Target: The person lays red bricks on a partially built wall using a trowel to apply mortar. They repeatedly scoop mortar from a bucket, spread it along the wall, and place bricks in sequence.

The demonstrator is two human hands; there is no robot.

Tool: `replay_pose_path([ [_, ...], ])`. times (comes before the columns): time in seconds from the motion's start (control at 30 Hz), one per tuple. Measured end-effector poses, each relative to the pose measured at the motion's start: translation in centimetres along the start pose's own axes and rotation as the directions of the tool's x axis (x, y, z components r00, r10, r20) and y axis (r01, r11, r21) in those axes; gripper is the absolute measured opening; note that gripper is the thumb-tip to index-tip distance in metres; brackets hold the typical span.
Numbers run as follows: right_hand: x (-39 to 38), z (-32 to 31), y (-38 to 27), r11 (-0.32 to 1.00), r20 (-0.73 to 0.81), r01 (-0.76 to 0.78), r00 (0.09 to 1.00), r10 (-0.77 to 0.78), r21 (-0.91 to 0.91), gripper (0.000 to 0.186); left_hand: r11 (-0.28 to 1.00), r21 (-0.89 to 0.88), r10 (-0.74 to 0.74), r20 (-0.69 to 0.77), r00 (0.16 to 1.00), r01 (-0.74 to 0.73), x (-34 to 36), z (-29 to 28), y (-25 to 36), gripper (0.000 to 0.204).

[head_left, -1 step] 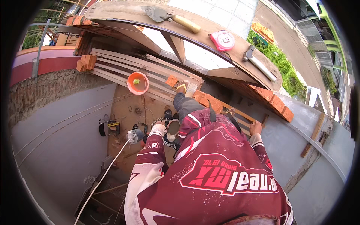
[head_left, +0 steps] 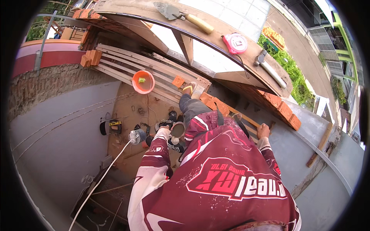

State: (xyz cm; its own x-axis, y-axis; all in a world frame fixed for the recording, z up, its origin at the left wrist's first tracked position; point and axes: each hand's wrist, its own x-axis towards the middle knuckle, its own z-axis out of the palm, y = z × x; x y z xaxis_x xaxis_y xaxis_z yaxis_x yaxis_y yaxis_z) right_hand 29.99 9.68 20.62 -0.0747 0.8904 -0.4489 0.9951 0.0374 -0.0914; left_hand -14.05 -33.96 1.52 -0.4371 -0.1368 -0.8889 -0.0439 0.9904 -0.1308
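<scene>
Right of the orange bucket (head_left: 143,92), our right hand (head_left: 264,131) clasps timber (head_left: 248,119), likely bracing. We cannot tell if our left hand (head_left: 165,124) grips

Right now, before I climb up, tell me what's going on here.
A person in a maroon jersey has the left hand by a round grey bucket; its grip is unclear. The right hand is at the end of a wooden strip. An orange bucket sits by the wooden slats. A trowel, pink tape measure and hammer lie on the curved ledge.
</scene>
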Motion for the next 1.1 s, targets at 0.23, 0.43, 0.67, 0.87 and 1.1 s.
replay_pose_path([
  [0.23,5.4,-2.7,-7.5,0.964,0.154,0.265,0.954,-0.258,-0.025,0.019,0.612,0.536,0.473,0.341,0.812,-0.581,-1.2,16.7,-2.2,0.038],
  [0.43,6.3,-3.0,-9.5,0.943,0.22,0.326,0.926,-0.305,-0.064,0.016,0.835,0.119,0.482,0.313,0.819,-0.537,-9.5,18.5,0.3,0.037],
  [0.67,5.1,-2.0,-6.0,0.95,0.314,0.296,0.896,-0.313,0.099,0.054,0.822,0.284,0.302,0.517,0.801,-0.493,-7.1,16.9,0.6,0.056],
  [0.87,1.6,0.4,-3.1,0.968,0.313,-0.022,0.948,-0.06,0.251,0.049,0.785,-0.564,0.366,0.09,0.926,-0.255,-2.3,6.9,1.0,0.033],
  [1.1,-8.4,11.4,2.1,0.568,0.303,-0.525,0.844,0.442,0.634,0.045,0.744,-0.566,0.521,0.156,0.839,-0.356,-2.7,-12.0,13.0,0.017],
])
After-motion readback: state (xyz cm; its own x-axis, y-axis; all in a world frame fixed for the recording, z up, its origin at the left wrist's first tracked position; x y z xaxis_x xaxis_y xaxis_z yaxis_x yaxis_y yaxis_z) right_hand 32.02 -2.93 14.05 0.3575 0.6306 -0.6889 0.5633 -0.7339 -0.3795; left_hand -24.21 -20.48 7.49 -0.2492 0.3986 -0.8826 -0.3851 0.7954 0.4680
